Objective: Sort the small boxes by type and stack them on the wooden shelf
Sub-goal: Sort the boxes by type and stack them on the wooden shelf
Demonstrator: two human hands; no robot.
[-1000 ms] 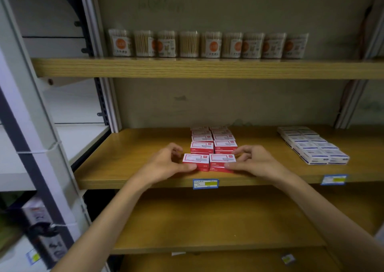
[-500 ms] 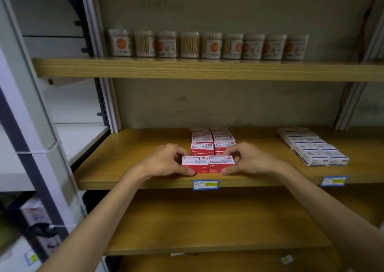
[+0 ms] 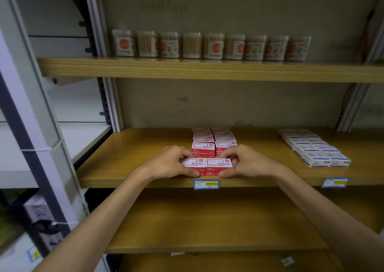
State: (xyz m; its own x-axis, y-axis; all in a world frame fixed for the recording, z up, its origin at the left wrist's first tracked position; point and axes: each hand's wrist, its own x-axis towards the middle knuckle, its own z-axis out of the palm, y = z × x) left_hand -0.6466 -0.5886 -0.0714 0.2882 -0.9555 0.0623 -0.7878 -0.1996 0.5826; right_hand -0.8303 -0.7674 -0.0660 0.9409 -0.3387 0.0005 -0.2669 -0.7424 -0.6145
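Two hands: the left hand (image 3: 169,164) grips the left one of the front pair of small red-and-white cardboard boxes (image 3: 204,166), thumb on its front face and fingers curled behind; the right hand (image 3: 247,163) grasps the right one the same way.
Head view, landmark: blue-and-yellow price label (image 3: 206,184) on the front edge of the middle wooden shelf (image 3: 133,157).
Front pair: directly above that label, at the shelf's front edge, side by side and touching.
Red rows: two columns of matching red boxes (image 3: 214,141) run back from the label towards the wall.
White-and-blue boxes (image 3: 313,148): well to the right of the label, in their own block.
Change: a second ago the pair sat slightly skewed; now both hands have closed in and squared it.
Meaning: the red type looks nearly aligned, so releasing is probably next.
Upper shelf: clear tubs of wooden sticks (image 3: 212,46).
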